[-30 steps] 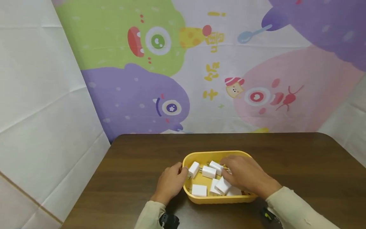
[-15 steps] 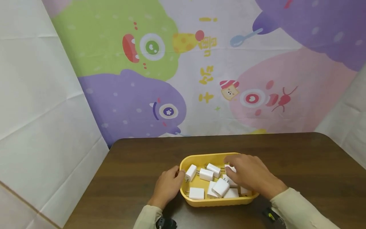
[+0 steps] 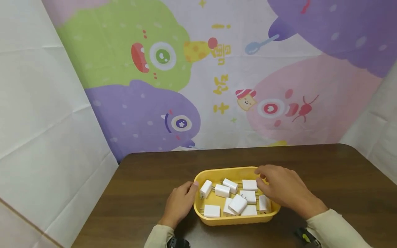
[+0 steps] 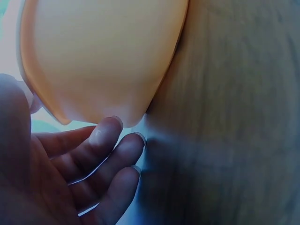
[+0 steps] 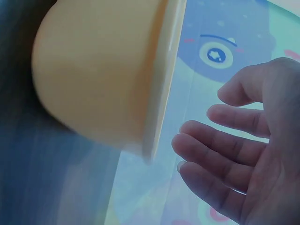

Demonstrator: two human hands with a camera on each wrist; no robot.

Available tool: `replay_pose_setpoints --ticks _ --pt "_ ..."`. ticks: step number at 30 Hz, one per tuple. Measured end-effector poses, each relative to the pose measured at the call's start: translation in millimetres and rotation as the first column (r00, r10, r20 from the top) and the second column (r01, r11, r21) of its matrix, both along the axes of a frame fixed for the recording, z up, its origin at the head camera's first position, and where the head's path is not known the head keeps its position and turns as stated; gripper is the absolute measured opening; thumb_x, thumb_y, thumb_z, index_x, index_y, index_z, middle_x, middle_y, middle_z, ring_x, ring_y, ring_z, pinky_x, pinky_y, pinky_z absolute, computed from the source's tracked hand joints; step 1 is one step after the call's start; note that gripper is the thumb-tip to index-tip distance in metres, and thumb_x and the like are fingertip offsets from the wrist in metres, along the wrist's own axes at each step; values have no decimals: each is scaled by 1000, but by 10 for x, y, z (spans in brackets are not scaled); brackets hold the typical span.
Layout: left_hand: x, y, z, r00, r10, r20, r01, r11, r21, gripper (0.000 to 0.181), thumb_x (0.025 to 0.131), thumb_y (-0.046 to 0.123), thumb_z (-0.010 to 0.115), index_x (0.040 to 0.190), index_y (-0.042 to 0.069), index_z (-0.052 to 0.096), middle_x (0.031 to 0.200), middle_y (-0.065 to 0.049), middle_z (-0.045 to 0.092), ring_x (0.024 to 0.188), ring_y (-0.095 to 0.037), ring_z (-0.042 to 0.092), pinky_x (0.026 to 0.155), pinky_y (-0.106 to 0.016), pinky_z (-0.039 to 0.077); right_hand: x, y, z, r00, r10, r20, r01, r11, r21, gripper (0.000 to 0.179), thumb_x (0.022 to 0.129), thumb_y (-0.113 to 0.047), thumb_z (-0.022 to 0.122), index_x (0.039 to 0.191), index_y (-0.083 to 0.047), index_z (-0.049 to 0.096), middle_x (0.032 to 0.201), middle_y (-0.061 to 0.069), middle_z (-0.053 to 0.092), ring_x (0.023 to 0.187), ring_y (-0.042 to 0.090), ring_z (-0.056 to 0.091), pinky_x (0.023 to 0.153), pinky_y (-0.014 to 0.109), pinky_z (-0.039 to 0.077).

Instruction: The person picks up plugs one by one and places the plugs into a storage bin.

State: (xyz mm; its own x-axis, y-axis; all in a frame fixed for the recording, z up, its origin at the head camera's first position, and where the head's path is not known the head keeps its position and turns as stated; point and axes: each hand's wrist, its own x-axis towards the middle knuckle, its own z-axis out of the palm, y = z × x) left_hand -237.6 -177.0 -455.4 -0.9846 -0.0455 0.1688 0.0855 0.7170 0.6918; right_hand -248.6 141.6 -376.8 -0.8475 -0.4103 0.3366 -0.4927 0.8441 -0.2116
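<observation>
A yellow plastic basket [image 3: 235, 222] stands on the table, with several white charger plugs inside. One charger plug [image 3: 237, 204] lies tilted over others near the front; another charger plug [image 3: 264, 204] is by the right end. My left hand [image 3: 179, 203] holds the basket's left end, thumb at the rim and fingers against the outer wall, as the left wrist view also shows. Over the right rim hovers my right hand [image 3: 286, 187], its fingers loosely bent and nothing in them. In the right wrist view those fingers [image 5: 211, 171] are apart from the basket wall.
The dark wooden table [image 3: 149, 182] extends around the basket to rounded far corners. Behind it hangs a cartoon-printed cloth [image 3: 223, 131]. White sheets [image 3: 56, 120] close off the left and right sides.
My right hand has drawn back from the chargers to the right and up to the rim, uncovering the chargers at the right end. My left hand stays at the basket's left end.
</observation>
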Motion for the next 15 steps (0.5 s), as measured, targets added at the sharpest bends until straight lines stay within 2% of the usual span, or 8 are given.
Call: replay_pose_setpoints --ticks 3,9,15 --pt "-19 -24 26 1000 17 -6 -17 1000 -21 42 103 51 44 114 22 73 98 7 71 88 -15 66 78 -45 50 9 42 -5 1000 -18 -15 18 1000 -16 17 88 -22 67 103 -17 74 86 -9 66 72 9 57 59 36 47" --pt "-16 -69 70 999 43 4 -42 995 -93 43 103 52 43 115 23 72 99 7 72 90 -19 67 77 -50 49 36 98 -38 997 -81 14 81 996 -27 20 88 -25 69 104 -15 74 87 -9 65 70 10 53 62 36 47" --pt "-15 -138 88 992 127 -2 -126 978 -167 59 102 63 32 115 23 73 104 3 73 97 -27 69 79 -56 48 58 188 -56 993 -113 28 115 992 -56 18 89 -26 70 105 -16 74 88 -8 66 73 11 56 66 40 50"
